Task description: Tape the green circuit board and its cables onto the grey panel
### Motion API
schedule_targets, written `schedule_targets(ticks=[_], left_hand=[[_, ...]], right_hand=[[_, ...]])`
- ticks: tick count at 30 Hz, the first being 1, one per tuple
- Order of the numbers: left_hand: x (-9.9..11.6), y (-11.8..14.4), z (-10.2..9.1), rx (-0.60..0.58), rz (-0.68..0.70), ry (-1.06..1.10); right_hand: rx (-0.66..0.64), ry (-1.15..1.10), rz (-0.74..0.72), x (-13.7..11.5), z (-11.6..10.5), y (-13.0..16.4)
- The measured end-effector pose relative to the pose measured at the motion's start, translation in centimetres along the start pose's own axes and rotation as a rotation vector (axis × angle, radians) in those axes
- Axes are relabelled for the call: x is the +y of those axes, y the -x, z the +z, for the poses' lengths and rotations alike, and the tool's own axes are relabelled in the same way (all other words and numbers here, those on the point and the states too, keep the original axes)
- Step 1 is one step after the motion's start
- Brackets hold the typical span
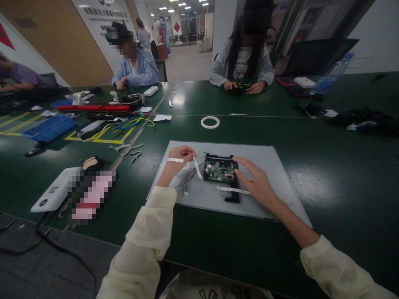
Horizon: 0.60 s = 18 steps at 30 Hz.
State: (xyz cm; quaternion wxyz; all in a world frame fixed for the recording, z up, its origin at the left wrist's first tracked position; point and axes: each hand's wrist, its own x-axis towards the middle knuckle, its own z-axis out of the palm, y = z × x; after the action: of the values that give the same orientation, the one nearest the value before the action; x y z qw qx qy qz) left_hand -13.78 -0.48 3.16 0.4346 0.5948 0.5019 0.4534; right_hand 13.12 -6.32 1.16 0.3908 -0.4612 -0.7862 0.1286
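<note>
My left hand (pixel 182 155) pinches one end of a short white tape strip (pixel 197 168), which hangs toward the black bracket. Another piece of white tape (pixel 175 160) sticks to the back of that hand. My right hand (pixel 254 178) rests with fingers apart at the right edge of the black plastic bracket (pixel 220 158). Inside the bracket sits a green circuit board (pixel 220 172). Both lie on a flat grey panel (pixel 199 205). A further tape strip (pixel 232 189) crosses the bracket's lower arm, its right end reaching under my right hand. Thin cables (pixel 188 178) run left from the board.
Beyond the panel lies a white tape roll (pixel 210 122). Tape scraps (pixel 127 148), a blue tray (pixel 50 128), coloured wires (pixel 135 122), a white power bank (pixel 56 190) and a phone-like pink item (pixel 93 195) are on the left. Two people sit across the green table (pixel 336 166).
</note>
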Motion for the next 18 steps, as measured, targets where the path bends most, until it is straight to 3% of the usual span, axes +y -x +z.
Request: schedule_targets(ticks=[6, 10, 18], left_hand=[[-1.3, -0.3, -0.7, -0.154, -0.001, -0.065], [-1.6, -0.2, -0.7, -0.152, -0.037, -0.143], [1.2, 0.5, -0.3, -0.043, -0.033, 0.119]], right_hand=[[-0.122, 0.054, -0.135, -1.3, 0.9, 0.3], [-0.155, 0.069, -0.182, -1.3, 1.1, 0.3], [-0.039, -0.083, 0.010, -2.6, 0.4, 0.4]])
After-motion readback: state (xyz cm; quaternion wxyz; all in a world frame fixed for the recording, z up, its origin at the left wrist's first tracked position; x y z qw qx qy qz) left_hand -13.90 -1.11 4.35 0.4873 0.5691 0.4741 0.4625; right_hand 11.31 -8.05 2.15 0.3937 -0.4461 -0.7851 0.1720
